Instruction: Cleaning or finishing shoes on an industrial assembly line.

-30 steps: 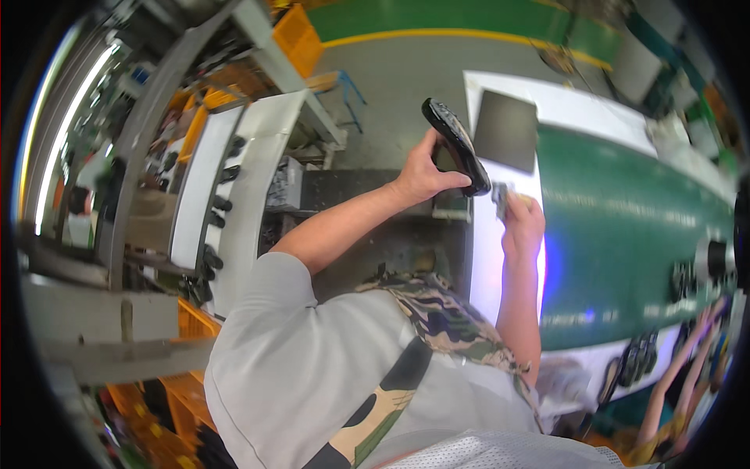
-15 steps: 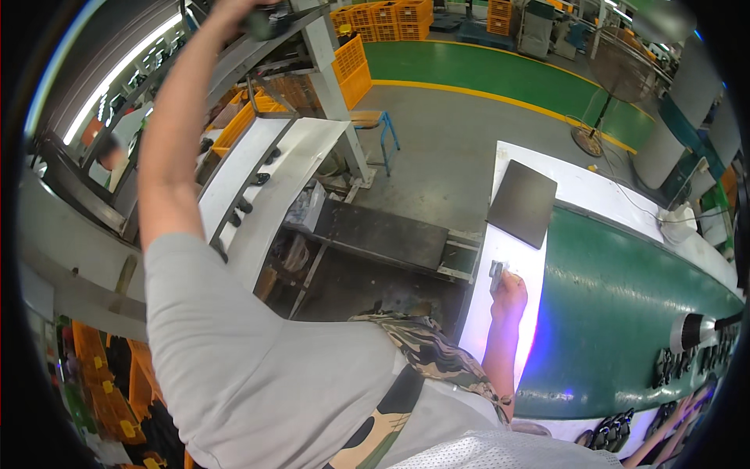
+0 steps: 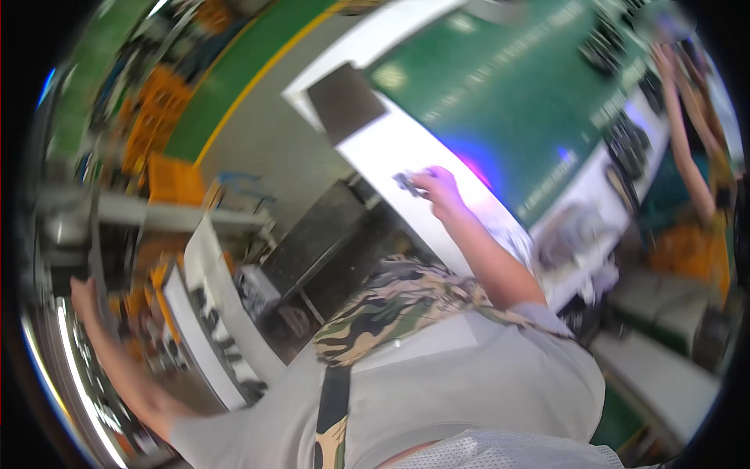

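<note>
My right hand (image 3: 439, 190) is closed in a pinch on a small dark-grey part (image 3: 407, 184), whose exact kind is blurred. It hovers over the brightly lit white tabletop strip (image 3: 375, 152), beside a green conveyor belt (image 3: 500, 102). My left arm stretches far out to the left, and my left hand (image 3: 83, 297) is by a dark, blurred machine part (image 3: 69, 279) on a metal frame. Blur and small size hide its fingers and whatever they may hold.
A dark flat board (image 3: 345, 103) lies on the white table. Several small black parts (image 3: 216, 324) rest on a white sloped rack at left. Black pieces (image 3: 627, 144) line the belt's right side, near another person's arms (image 3: 687, 148). Orange crates (image 3: 160, 109) stand beyond.
The view has swung to the right, towards the belt. My left arm, raised earlier, now reaches out lower to the left. My right hand keeps hold of the small grey part.
</note>
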`<action>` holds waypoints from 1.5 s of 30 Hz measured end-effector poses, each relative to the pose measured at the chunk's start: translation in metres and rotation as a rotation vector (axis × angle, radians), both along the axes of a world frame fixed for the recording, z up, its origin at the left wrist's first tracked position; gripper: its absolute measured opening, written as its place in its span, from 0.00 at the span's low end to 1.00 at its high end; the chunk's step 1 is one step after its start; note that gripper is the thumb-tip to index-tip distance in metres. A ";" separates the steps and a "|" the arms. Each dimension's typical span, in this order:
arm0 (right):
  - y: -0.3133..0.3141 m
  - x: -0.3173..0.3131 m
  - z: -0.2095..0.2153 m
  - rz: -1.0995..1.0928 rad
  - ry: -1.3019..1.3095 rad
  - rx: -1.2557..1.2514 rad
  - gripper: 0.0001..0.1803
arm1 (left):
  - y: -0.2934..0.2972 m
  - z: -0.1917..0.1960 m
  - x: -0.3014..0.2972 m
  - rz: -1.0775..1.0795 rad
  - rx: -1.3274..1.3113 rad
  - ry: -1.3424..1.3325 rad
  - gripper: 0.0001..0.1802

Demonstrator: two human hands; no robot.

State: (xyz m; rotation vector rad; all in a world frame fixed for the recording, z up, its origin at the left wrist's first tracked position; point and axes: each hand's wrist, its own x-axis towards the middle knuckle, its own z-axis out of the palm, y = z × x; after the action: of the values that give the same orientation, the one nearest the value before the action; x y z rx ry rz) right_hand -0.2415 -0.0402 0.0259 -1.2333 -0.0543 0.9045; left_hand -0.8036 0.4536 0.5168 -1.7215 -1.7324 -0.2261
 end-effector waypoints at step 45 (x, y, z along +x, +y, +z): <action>-0.217 -0.100 0.002 -1.130 0.174 -0.015 0.07 | -0.326 -0.519 0.524 -1.761 -1.307 0.801 0.31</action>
State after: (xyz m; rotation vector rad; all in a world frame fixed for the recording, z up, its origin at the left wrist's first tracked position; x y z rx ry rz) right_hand -0.3415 -0.2567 0.0283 -0.9653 0.7232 0.0098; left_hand -0.2794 0.1273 -0.0022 -3.0083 0.8458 0.9211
